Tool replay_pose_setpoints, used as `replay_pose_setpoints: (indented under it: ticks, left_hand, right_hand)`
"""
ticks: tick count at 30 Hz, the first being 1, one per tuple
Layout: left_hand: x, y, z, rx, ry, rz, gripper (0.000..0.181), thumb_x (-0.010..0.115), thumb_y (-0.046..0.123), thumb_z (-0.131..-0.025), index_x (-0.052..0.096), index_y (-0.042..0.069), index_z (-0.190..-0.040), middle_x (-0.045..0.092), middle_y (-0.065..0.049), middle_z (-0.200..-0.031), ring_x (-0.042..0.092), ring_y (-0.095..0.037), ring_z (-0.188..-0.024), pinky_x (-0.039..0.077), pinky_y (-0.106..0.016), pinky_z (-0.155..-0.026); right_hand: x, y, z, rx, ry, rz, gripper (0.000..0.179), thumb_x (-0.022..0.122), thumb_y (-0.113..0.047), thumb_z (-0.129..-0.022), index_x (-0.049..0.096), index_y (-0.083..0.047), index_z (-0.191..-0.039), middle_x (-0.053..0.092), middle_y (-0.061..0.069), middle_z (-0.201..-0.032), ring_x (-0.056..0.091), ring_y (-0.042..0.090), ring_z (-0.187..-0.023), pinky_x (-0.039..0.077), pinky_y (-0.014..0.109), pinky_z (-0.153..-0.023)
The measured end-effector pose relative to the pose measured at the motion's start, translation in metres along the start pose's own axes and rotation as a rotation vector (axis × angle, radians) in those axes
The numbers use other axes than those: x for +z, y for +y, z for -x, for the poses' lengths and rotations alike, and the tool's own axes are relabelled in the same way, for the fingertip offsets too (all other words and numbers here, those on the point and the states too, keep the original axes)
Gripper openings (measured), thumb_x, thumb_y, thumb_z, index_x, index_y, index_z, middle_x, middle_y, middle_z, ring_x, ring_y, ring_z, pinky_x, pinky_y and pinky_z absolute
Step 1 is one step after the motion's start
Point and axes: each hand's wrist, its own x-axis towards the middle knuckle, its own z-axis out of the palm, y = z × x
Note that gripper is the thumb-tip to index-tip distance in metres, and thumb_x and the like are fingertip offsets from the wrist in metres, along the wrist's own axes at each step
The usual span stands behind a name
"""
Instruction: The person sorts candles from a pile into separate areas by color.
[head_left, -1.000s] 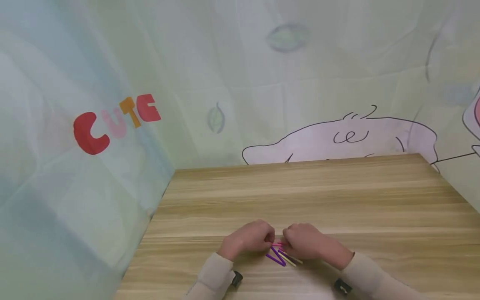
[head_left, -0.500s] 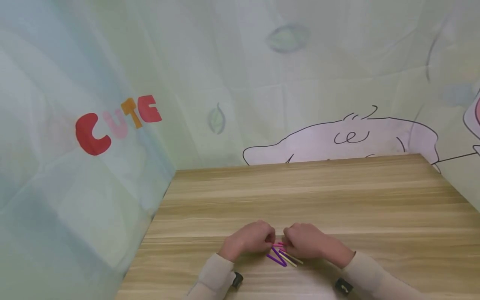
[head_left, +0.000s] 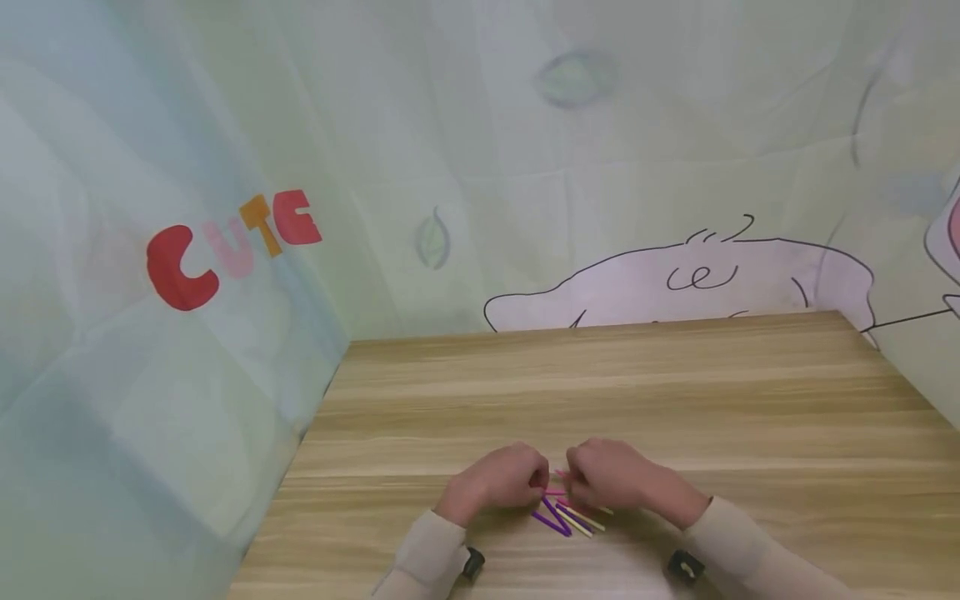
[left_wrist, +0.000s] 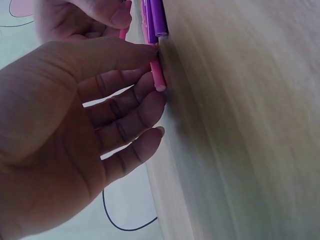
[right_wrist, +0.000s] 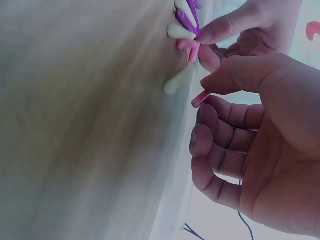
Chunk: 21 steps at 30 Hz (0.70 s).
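Several short, thin coloured sticks lie in a loose pile on the table between the hands in the head view, among them a purple stick (head_left: 551, 523) and a pale yellow stick (head_left: 576, 522). At the pile's left edge my left hand (head_left: 506, 477) pinches a pink stick (left_wrist: 158, 75) between thumb and fingers, close to the tabletop. My right hand (head_left: 611, 473) holds another pink stick (right_wrist: 201, 99) by thumb and index finger, its end sticking out slightly above the table in the right wrist view. The right hand partly covers the pile in the head view.
The wood-grain table (head_left: 600, 392) extends beyond both hands to a printed cloth backdrop (head_left: 450, 150). A second cloth wall with the letters CUTE stands along the left. Black wrist straps (head_left: 686, 567) show under the sleeves.
My right hand has risen slightly away from the pile with a pink stick, uncovering more of the yellow sticks. The left hand stays nearly in place.
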Motion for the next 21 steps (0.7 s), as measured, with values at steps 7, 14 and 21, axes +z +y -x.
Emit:
replay_pose_setpoints:
  ticks: [7,14,21]
  left_hand:
    - [0.000,0.001,0.001,0.010,0.019,-0.015,0.015,0.071,0.009,-0.085,0.063,0.018,-0.075,0.052,0.012,-0.068,0.048,-0.002,-0.061,0.042,-0.016,-0.059]
    - [0.002,0.000,0.001,0.020,0.029,-0.031,0.016,0.071,0.009,-0.084,0.063,0.018,-0.073,0.051,0.013,-0.066,0.047,-0.002,-0.061,0.040,-0.015,-0.058]
    - [0.002,0.001,0.002,0.009,0.026,-0.030,0.017,0.071,0.009,-0.084,0.063,0.019,-0.073,0.050,0.013,-0.067,0.048,-0.002,-0.061,0.041,-0.015,-0.059]
  right_hand:
    - [-0.008,0.009,-0.005,0.015,0.042,0.022,0.024,0.068,-0.018,-0.090,0.053,-0.018,-0.071,0.045,-0.011,-0.062,0.040,0.005,-0.052,0.039,0.024,-0.049]
    - [-0.018,0.017,-0.010,0.061,0.054,0.007,0.028,0.065,-0.021,-0.096,0.054,-0.017,-0.071,0.046,-0.009,-0.061,0.041,0.005,-0.053,0.039,0.024,-0.049]
    - [-0.026,0.026,-0.016,0.081,0.055,-0.002,0.028,0.064,-0.018,-0.096,0.054,-0.015,-0.071,0.046,-0.007,-0.061,0.040,0.006,-0.052,0.038,0.024,-0.048]
